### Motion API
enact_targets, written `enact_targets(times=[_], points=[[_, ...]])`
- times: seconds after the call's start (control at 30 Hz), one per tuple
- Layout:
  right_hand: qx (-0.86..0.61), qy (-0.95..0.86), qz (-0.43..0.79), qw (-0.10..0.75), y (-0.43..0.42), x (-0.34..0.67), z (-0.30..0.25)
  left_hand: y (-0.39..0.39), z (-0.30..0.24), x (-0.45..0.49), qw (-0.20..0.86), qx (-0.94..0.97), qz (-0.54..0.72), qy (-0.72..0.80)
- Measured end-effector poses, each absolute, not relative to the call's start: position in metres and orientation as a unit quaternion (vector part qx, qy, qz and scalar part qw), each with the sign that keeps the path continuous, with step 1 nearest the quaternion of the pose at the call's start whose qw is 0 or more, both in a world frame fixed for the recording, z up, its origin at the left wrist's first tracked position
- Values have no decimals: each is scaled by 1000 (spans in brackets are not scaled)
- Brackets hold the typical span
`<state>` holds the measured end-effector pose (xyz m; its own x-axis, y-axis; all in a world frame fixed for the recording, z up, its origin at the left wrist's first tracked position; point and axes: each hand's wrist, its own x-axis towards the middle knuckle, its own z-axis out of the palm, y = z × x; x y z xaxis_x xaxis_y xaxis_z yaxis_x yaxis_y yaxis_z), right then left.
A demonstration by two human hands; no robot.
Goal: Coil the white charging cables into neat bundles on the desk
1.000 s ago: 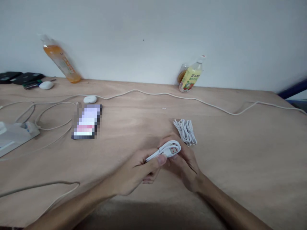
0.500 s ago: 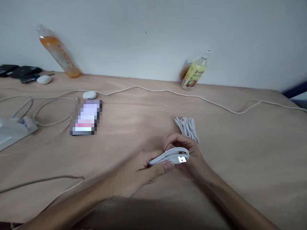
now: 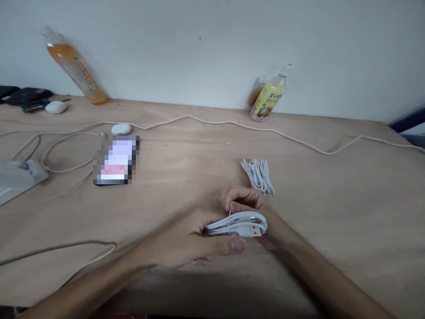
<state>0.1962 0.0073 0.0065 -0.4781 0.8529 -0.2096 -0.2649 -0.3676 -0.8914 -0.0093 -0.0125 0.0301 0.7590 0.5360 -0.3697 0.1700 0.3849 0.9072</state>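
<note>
A white USB cable point(image 3: 247, 215), coiled into a flat loop, lies in my left hand point(image 3: 189, 243), its metal plug facing right. My left thumb runs along the near side of the bundle. Around the coil passes a thin white tie point(image 3: 229, 218). The fingertips of my right hand point(image 3: 247, 198) are closed in a pinch on the tie's upper end, just above the cable. Beyond my right hand, on the table, lies a bundle of white cables point(image 3: 259, 176), its near end close to my knuckles.
A phone point(image 3: 116, 159) with a blurred screen and a white earbud case point(image 3: 121, 129) lie to the left. A long white cord point(image 3: 212, 122) crosses the wooden table point(image 3: 186, 177). Behind it stand an orange drink bottle point(image 3: 78, 73) and a yellow-labelled bottle point(image 3: 270, 95).
My right fingertips have drawn the tie upward, and it now shows as a straight strand above the coil. The coil and my left hand sit slightly lower in view.
</note>
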Motion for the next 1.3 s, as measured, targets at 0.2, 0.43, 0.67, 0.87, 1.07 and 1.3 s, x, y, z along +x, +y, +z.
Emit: enact_targets(times=[0.2, 0.43, 0.67, 0.87, 1.07, 1.3], points=[[-326, -407, 786, 331, 8, 197, 6, -10, 35, -10, 792, 519, 98, 306], [-325, -394, 796, 324, 7, 198, 6, -12, 36, -7, 785, 518, 114, 321], [-353, -373, 788, 339, 6, 192, 10, -9, 38, -7, 779, 522, 92, 334], [-386, -325, 792, 344, 4, 191, 11, -13, 31, -7, 743, 557, 142, 344], [-378, -289, 792, 383, 4, 190, 5, -12, 23, -2, 633, 601, 248, 419], [-411, -254, 763, 430, 3, 186, 1, -14, 23, -1, 524, 679, 281, 430]])
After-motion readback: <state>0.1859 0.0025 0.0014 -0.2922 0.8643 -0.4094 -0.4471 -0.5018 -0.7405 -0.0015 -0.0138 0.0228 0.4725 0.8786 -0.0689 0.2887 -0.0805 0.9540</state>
